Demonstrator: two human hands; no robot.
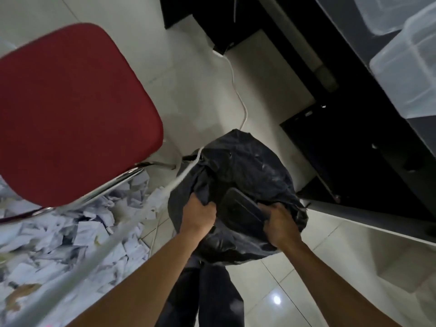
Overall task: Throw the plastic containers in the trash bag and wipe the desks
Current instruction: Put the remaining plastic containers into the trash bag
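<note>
Two clear plastic containers (pixel 405 74) remain on the desk's (pixel 349 31) edge; both hands, left hand (pixel 199 214) and right hand (pixel 282 226), clench the trash bag's (pixel 247 161) rim, wiping not begun.

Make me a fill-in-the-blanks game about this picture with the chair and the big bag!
1. The seat of the chair is the colour ____.
2. Both hands, the left hand and the right hand, grip the mouth of the black ____.
3. Under the chair, the floor is littered with scraps of ____.
4. The clear plastic containers sit up on the dark ____.

Missing words: red; trash bag; paper; desk
</note>
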